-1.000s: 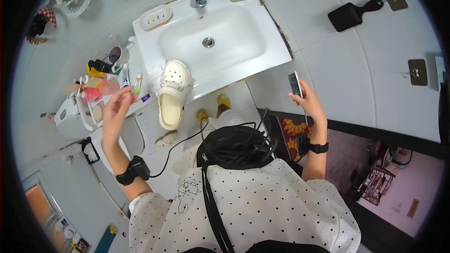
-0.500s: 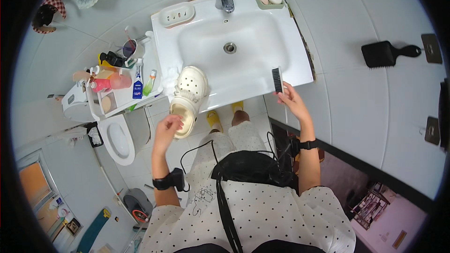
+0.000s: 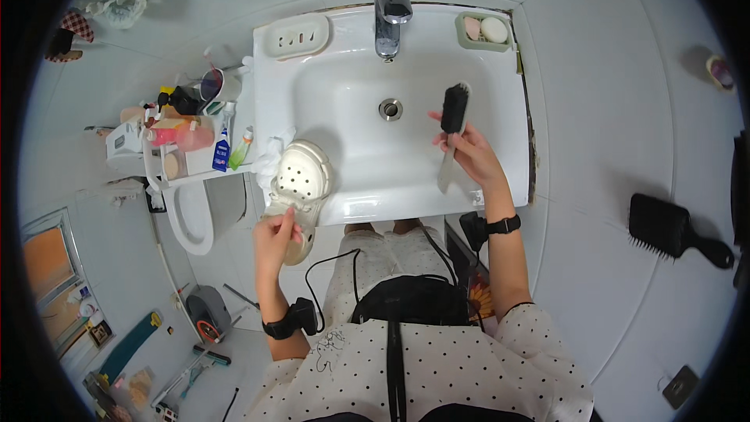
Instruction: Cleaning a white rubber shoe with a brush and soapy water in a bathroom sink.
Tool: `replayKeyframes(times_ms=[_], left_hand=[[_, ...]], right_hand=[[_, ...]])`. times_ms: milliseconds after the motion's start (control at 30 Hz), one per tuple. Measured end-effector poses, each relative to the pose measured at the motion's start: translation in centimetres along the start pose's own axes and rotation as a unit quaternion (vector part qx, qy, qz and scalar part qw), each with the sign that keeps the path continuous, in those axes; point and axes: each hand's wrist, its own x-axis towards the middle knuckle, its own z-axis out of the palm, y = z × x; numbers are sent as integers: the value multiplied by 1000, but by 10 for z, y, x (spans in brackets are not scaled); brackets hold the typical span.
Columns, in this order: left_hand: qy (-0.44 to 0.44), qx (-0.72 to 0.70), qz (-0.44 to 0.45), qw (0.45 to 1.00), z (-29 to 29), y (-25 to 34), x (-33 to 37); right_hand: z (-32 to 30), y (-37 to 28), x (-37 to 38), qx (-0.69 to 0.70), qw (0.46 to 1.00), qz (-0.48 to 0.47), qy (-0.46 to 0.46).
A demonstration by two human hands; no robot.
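My left hand (image 3: 275, 241) is closed at the heel end of a cream clog (image 3: 303, 172), a slip-on with holes in its upper. The clog lies at the sink's front left corner, its heel reaching past the edge. My fingers partly cover its opening, so the exact grip is hidden. Over the right side of the basin, my right hand (image 3: 473, 158) holds a scrub brush (image 3: 454, 109) with black bristles and a pale handle. The bristle end points away from me, toward the faucet, and the handle runs back beneath my fingers.
The white sink (image 3: 351, 209) has a chrome faucet (image 3: 391, 12), a white soap dish (image 3: 297, 36) and a green dish (image 3: 483, 31) with soaps. A shelf (image 3: 205, 176) with bottles and tubes adjoins it on the left. A black hairbrush (image 3: 660, 227) hangs at the right wall.
My right hand has moved the brush farther in over the basin and turned its bristles. The clog has tilted, showing less of its inside, with my left hand still at its heel.
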Motion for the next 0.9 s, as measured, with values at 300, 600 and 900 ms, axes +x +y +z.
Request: replayKeyframes(times_ms=[300, 600, 900], left_hand=[[51, -86, -3, 995, 12, 6, -15], [69, -79, -13, 994, 18, 2, -20], [77, -92, -14, 993, 20, 4, -23]], right_hand=[[-3, -23, 73, 6, 993, -57, -105], [23, -48, 121, -19, 979, -116, -169], [40, -53, 127, 4, 986, -103, -133]])
